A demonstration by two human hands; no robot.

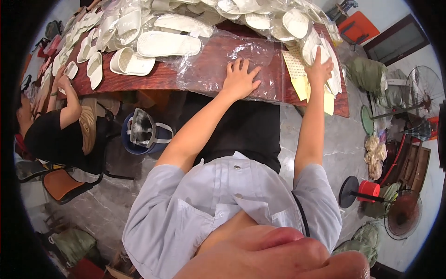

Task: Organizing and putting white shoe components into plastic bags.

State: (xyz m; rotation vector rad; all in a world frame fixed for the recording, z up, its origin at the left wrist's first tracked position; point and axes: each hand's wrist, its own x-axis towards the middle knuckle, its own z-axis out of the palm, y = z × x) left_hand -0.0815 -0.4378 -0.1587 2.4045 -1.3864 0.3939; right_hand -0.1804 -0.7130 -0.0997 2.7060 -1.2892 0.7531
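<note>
On the left of a red-brown table (162, 80), we see loose white slippers (139, 66) near the edge; an arm's nudge could tip one off. In the middle, our left hand (240, 80) lies spread on a clear plastic bag (209, 74); sliding could crease it. At right, our right hand (319, 69) touches a single slipper (309, 50) beside yellow sheets (294, 69); we cannot tell whether it grips. A careless pull could drag those sheets.

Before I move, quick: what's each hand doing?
Left hand: open, fingers spread on the clear plastic, holding nothing.
Right hand: at a white slipper; whether it grips it cannot be told.
</note>
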